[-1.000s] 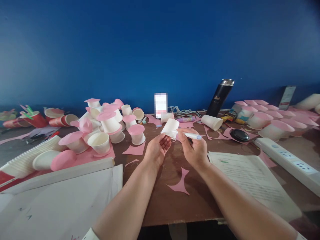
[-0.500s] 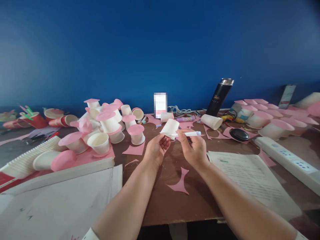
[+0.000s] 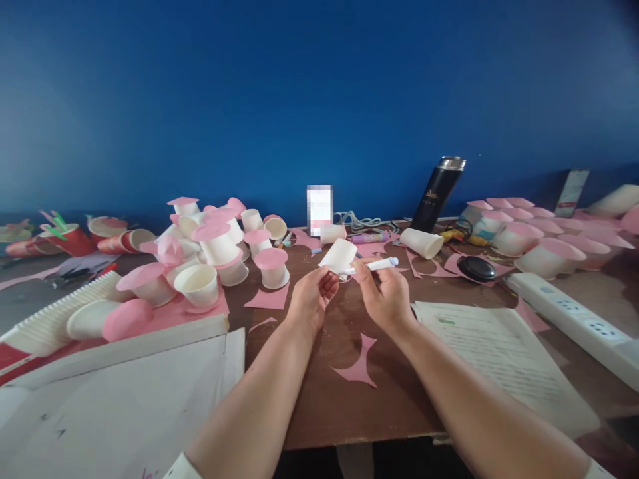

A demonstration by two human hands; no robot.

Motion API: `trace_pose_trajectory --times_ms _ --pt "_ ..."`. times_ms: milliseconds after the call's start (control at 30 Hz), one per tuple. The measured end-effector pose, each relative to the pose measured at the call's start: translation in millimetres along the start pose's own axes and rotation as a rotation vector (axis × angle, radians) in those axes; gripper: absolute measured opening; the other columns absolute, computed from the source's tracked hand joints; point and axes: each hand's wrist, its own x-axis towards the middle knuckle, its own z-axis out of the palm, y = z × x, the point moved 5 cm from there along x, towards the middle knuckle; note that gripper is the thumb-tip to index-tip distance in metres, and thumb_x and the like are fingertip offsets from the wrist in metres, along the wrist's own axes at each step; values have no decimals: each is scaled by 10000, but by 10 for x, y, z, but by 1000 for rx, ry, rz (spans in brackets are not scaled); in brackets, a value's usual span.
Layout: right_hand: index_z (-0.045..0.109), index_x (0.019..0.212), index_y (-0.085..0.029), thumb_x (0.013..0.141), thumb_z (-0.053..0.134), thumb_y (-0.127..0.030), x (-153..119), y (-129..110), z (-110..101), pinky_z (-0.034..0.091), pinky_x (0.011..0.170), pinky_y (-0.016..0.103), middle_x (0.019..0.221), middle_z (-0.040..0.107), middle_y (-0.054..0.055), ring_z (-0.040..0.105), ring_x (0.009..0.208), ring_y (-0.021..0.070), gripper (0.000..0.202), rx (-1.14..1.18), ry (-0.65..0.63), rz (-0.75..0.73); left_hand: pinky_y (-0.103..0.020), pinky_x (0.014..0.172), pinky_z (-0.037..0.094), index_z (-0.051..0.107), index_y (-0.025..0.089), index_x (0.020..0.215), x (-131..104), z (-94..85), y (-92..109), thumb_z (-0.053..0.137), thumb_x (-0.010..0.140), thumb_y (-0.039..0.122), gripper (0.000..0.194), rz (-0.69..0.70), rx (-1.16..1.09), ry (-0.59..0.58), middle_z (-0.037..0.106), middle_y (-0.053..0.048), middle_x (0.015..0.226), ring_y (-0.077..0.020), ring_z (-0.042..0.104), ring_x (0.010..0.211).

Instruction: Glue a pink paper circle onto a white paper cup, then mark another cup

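Observation:
In the middle of the head view, my left hand [image 3: 315, 293] pinches a white paper cup [image 3: 339, 255] by its near edge, and the cup lies tilted away from me. My right hand [image 3: 387, 293] is closed around a white marker pen [image 3: 382, 264] with a pale blue end. The pen points left, with its tip end close to the cup's near edge. Whether the tip touches the cup I cannot tell. Below my hands lies a pink paper scrap [image 3: 360, 364].
Left stand several white cups with pink paper discs [image 3: 216, 243], a cup stack [image 3: 70, 309] and a white box [image 3: 124, 399]. Right are a dark flask [image 3: 436, 196], a cup on its side [image 3: 422, 243], printed sheets [image 3: 499, 359], a power strip [image 3: 574, 319] and more pink-topped cups [image 3: 549, 256].
My right hand has shifted slightly left with the marker pen, whose rear end now tilts up a little more. My left hand and the cup have hardly moved.

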Motion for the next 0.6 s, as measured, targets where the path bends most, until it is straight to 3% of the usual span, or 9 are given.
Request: trace_pose_trajectory --times_ms 133,300,433,600 --pt "656 881 -193 898 485 -427 26 76 -52 452 622 288 749 673 46 606 660 171 290 98 81 113 -177 595 505 609 96 728 7 2 24 570 814 139 103 20 28 -15 622 -48 665 -79 607 593" --pt "597 643 -186 814 564 -538 67 403 -30 373 461 239 533 527 -17 475 478 109 393 400 197 473 -173 561 495 614 99 751 35 -47 67 582 805 152 82 75 81 24 631 -56 702 -83 611 604" --pt "651 707 -154 734 635 -574 51 608 96 363 413 216 532 485 -30 432 453 85 421 659 203 733 -176 558 496 614 102 814 51 -87 100 593 799 149 54 117 108 71 640 -62 755 -89 623 629" --pt "670 739 -141 674 711 -537 27 622 158 359 397 174 553 461 -45 400 459 55 403 806 213 839 -204 534 505 596 101 835 48 -119 103 583 808 137 46 111 169 153 639 -67 756 -103 625 600"
